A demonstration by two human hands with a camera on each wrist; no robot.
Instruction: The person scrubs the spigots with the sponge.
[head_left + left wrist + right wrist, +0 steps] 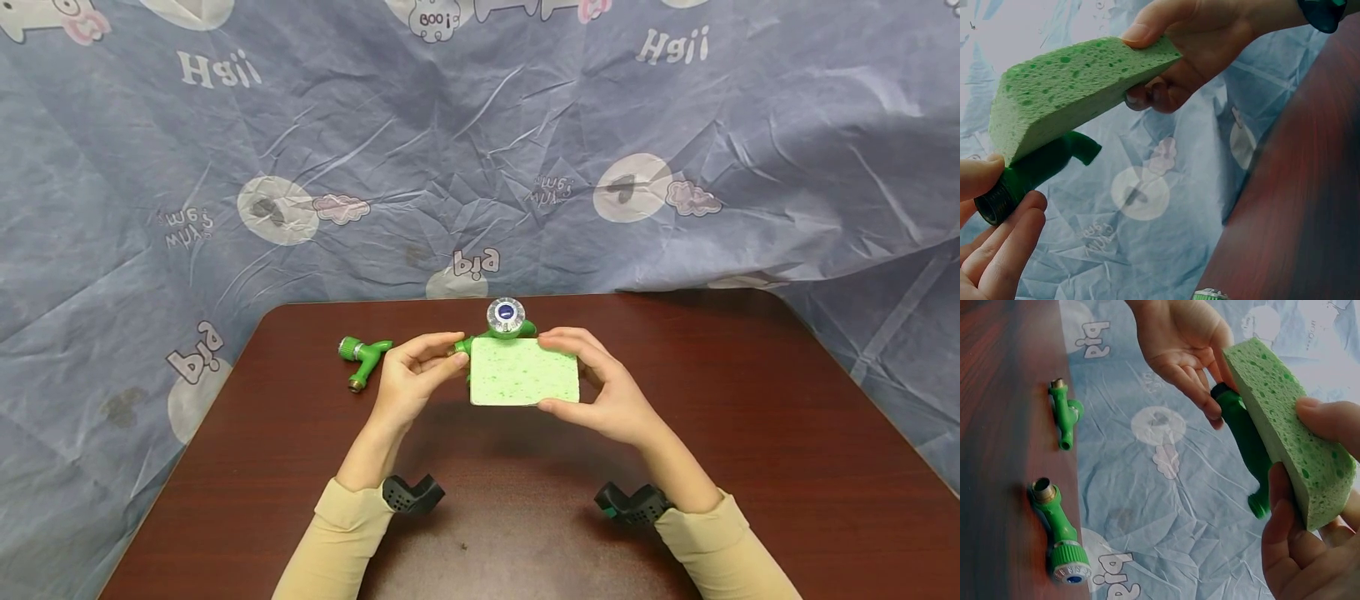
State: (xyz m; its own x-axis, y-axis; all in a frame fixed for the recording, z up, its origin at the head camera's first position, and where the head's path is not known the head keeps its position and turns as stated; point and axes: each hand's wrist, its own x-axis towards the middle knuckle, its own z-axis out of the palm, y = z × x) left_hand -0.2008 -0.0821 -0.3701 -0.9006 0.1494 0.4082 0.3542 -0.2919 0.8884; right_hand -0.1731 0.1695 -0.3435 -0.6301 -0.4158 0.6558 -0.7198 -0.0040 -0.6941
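My left hand [408, 375] pinches the threaded end of a green faucet [1047, 164] between thumb and fingers. My right hand [611, 392] grips a light green, speckled sponge [525, 372] at its right end, thumb on one face and fingers on the other. The sponge lies right along the faucet's body. In the left wrist view the faucet's curved spout points away from the left hand. The right wrist view shows the faucet [1244, 428] between the left fingertips and the sponge. Seen from the head, the sponge hides most of it.
A green faucet [365, 360] with a brass end lies on the dark wood table [750, 433], left of the hands. Another faucet [1057, 519] on the table has a silver-ringed, blue-centred knob [506, 314]. A patterned blue-grey cloth [420, 150] hangs behind.
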